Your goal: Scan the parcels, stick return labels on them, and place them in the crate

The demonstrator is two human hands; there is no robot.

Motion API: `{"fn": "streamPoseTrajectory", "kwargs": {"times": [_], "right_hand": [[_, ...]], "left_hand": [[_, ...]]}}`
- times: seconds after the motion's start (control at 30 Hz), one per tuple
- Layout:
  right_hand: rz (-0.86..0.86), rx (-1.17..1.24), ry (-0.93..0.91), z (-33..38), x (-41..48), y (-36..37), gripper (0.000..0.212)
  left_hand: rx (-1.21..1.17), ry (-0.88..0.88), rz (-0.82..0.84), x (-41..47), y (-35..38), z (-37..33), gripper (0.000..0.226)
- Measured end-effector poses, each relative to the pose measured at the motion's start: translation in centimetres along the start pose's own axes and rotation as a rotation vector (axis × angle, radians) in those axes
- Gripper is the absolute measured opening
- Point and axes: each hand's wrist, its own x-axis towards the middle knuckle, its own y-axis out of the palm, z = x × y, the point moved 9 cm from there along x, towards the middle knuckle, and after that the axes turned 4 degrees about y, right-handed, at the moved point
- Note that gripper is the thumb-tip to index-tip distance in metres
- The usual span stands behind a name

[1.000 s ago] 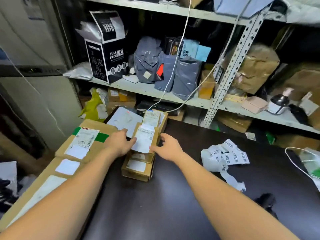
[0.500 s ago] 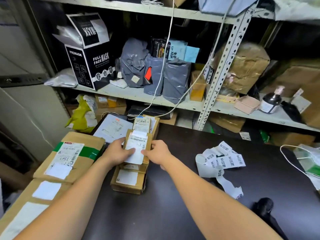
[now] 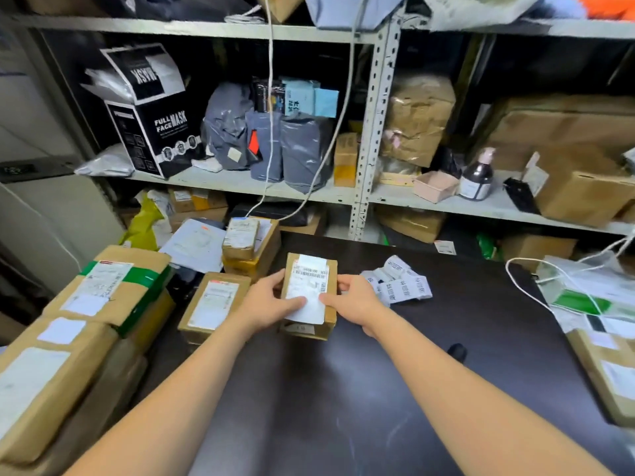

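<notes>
Presently, on the dark surface, a small parcel lies just right of the stacked boxes; resting or slightly lifted, cannot tell. Left hand and right hand grip its opposite sides, thumbs on its white label. Judgement: parcel being readied for scan or labelling; next move needs one hand freed for the label strip nearby; no crate visible.
</notes>
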Motion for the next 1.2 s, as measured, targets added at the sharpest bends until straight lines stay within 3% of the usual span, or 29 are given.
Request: {"fn": "streamPoseTrajectory", "kwargs": {"times": [0.27, 0.4, 0.57, 0.67, 0.77, 0.87, 1.0, 1.2], "right_hand": [[0.004, -0.073, 0.13, -12.2, -7.9, -6.5, 0.038], [-0.043, -0.05, 0.128, -15.6, -10.0, -7.8, 0.045], [0.029, -0.042, 0.156, -17.6, -11.2, -7.2, 0.037], [-0.116, -0.127, 0.128, -18.2, -11.1, -9.6, 0.033], [-0.403, -0.266, 0.188, -18.9, -11.7, -14.3, 0.035], [-0.554, -0.551, 0.269, -19.8, -12.2, -17.8, 0.034], [-0.416, -0.708, 0.526, -23.7, -11.9, -18.7, 0.049], [-0.374, -0.765, 0.492, -25.1, -10.7, -17.6, 0.036]], "left_hand": [[-0.011, -0.033, 0.096, -5.8, 14.5, 0.7, 0.054], [-0.044, -0.132, 0.018, -7.8, 18.6, 2.2, 0.056], [-0.027, -0.277, -0.093, -9.3, 20.7, 4.1, 0.066], [-0.033, -0.298, -0.125, -9.6, 21.0, 4.5, 0.068], [-0.02, -0.311, -0.11, -9.3, 21.0, 4.7, 0.07], [-0.004, -0.312, -0.122, -8.9, 21.0, 4.6, 0.069], [0.002, -0.312, -0.103, -8.4, 21.4, 4.8, 0.073], [0.036, -0.334, -0.055, -7.6, 21.4, 5.5, 0.075]]}}
